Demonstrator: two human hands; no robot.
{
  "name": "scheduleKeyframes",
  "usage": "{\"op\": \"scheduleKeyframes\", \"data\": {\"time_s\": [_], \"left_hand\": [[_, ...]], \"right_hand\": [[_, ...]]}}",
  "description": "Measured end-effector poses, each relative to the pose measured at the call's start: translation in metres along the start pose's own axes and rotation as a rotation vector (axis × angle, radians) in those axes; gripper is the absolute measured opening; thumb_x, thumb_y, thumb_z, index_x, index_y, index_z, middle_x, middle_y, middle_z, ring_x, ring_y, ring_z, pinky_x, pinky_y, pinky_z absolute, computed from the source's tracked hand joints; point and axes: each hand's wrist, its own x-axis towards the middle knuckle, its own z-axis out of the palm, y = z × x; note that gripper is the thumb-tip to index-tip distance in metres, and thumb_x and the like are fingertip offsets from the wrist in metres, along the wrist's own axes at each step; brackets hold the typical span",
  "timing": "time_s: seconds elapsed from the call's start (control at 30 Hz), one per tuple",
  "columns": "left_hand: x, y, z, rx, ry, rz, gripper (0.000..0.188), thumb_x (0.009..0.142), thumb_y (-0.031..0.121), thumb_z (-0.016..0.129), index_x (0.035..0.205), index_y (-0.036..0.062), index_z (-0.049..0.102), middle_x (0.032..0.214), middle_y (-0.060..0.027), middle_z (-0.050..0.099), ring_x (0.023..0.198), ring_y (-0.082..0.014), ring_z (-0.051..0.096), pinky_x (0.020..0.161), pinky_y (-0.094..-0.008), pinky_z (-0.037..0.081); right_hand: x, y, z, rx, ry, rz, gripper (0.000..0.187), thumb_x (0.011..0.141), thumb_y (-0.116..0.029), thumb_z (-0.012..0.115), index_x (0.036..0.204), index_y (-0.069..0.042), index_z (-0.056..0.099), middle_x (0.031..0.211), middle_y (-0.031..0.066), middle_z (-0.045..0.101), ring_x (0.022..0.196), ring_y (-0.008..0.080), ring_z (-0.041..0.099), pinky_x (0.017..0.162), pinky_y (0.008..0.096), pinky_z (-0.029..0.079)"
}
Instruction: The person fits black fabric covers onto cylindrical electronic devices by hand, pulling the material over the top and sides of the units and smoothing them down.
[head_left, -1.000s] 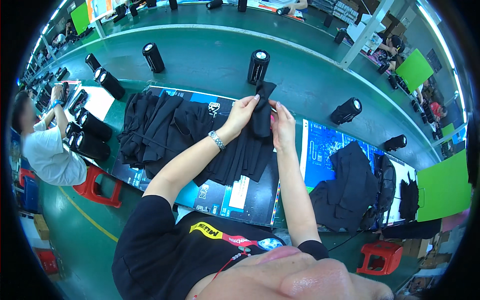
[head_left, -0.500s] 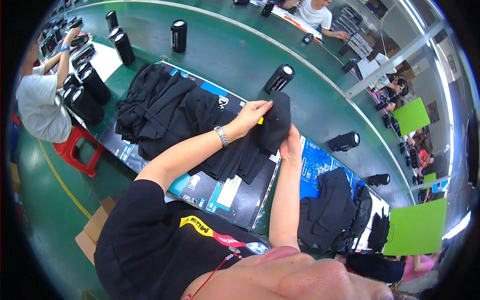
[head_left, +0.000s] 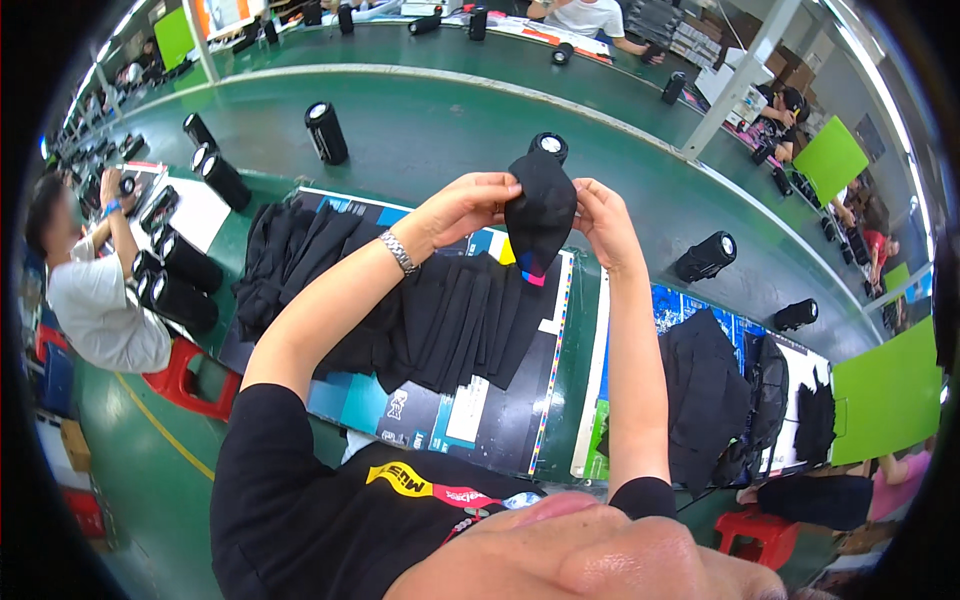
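A black cloth piece (head_left: 540, 210) is stretched upright between my two hands, above the work surface. My left hand (head_left: 472, 207) pinches its left edge, and my right hand (head_left: 604, 222) grips the right edge with fingers and thumb. Just behind the cloth stands a black cylindrical speaker (head_left: 549, 143), its lower part hidden. Below my left forearm lies a fanned row of black cloth pieces (head_left: 455, 315), on a printed dark sheet (head_left: 510, 430). A heap of similar cloth (head_left: 285, 255) sits further left.
Right of my right forearm rests another black cloth pile (head_left: 700, 375). More cylindrical speakers stand on the green belt, one at the left (head_left: 325, 133) and one at the right (head_left: 706, 256). A co-worker in white (head_left: 105, 310) sits at the left beside a red stool (head_left: 195, 380).
Both hands have shifted up and apart, with the cloth spread between them instead of bunched. The whole view has turned, so surrounding things appear displaced.
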Motion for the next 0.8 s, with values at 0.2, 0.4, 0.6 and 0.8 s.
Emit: {"op": "scheduleKeyframes", "data": {"time_s": [0.2, 0.4, 0.6, 0.8], "left_hand": [[0.061, -0.004, -0.019, 0.23, 0.137, 0.094, 0.01, 0.088, 0.013, 0.063, 0.091, 0.0056, 0.058, 0.086, -0.0002, 0.061, 0.08, -0.0078, 0.057, 0.074, -0.0246, 0.047], [0.128, -0.007, -0.044, 0.544, 0.435, 0.245, 0.009, 0.09, 0.012, 0.061, 0.094, 0.0034, 0.059, 0.089, -0.0021, 0.061, 0.082, -0.0106, 0.059, 0.076, -0.0258, 0.048], [0.171, -0.035, -0.064, 0.244, 0.493, -0.006, 0.011, 0.091, 0.017, 0.061, 0.09, 0.0058, 0.06, 0.082, -0.0017, 0.061, 0.075, -0.0096, 0.058, 0.069, -0.025, 0.047], [0.193, -0.046, -0.072, 0.114, 0.483, -0.28, 0.009, 0.089, 0.016, 0.059, 0.087, 0.007, 0.06, 0.077, -0.0005, 0.058, 0.061, -0.009, 0.052, 0.059, -0.0246, 0.046]], "right_hand": [[0.043, 0.035, -0.029, -0.453, 0.536, -0.221, 0.021, 0.093, -0.02, 0.058, 0.091, 0.001, 0.062, 0.083, 0.0062, 0.064, 0.074, 0.0115, 0.059, 0.066, 0.027, 0.047], [0.095, 0.032, -0.04, -0.848, 0.794, -0.509, 0.019, 0.087, -0.016, 0.06, 0.083, 0.003, 0.062, 0.086, 0.0193, 0.062, 0.088, 0.0331, 0.06, 0.081, 0.0404, 0.046], [0.136, 0.054, -0.088, -0.322, 0.646, 0.079, 0.024, 0.089, -0.017, 0.06, 0.086, 0.006, 0.065, 0.082, 0.014, 0.065, 0.073, 0.0239, 0.064, 0.063, 0.0382, 0.052], [0.134, 0.057, -0.111, -0.115, 0.565, 0.287, 0.017, 0.084, -0.009, 0.059, 0.086, 0.007, 0.066, 0.081, 0.0145, 0.066, 0.062, 0.023, 0.064, 0.058, 0.0322, 0.053]]}}
